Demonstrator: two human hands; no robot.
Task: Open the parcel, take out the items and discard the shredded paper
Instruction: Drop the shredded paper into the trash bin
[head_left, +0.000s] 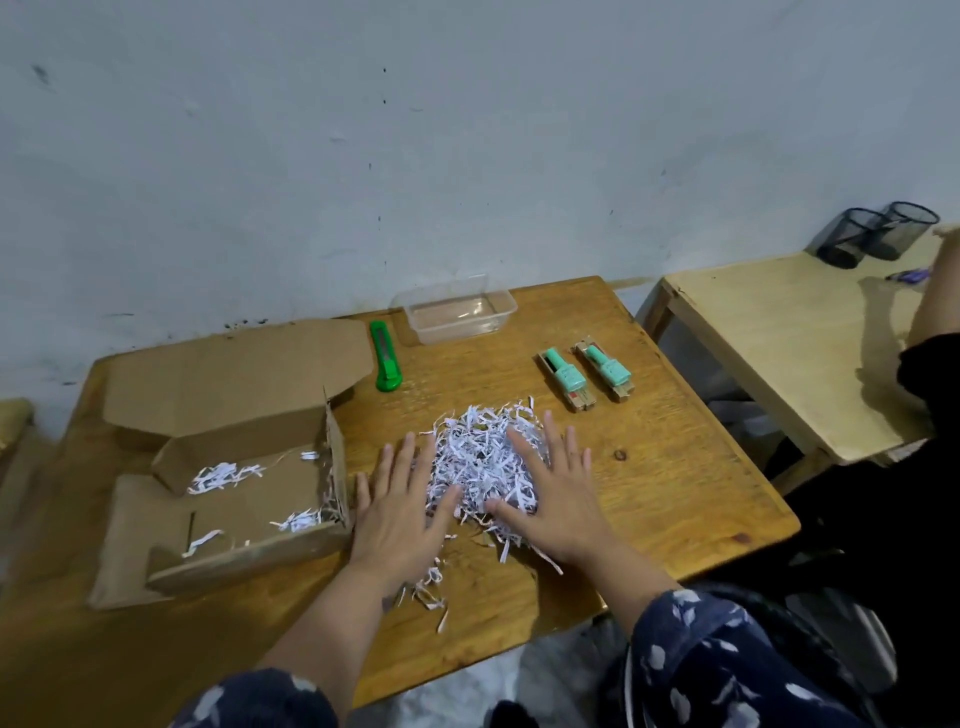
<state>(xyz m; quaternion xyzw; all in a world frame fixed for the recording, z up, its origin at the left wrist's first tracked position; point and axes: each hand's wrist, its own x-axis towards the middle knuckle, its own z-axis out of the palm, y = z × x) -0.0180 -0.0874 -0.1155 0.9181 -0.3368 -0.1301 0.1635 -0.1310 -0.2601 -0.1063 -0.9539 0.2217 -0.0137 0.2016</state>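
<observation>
The shredded paper (483, 467) is heaped mid-table, and I've got my left hand (400, 512) and right hand (550, 499) flat against its sides, fingers spread wide. Opened cardboard box (249, 499) sits left with a few scraps inside; two mint bottles (584, 371) lie far right.

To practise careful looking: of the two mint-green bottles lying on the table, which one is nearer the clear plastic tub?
The left bottle. It lies closer to the clear tub; the other bottle lies beside it, nearer the table's right edge.
</observation>
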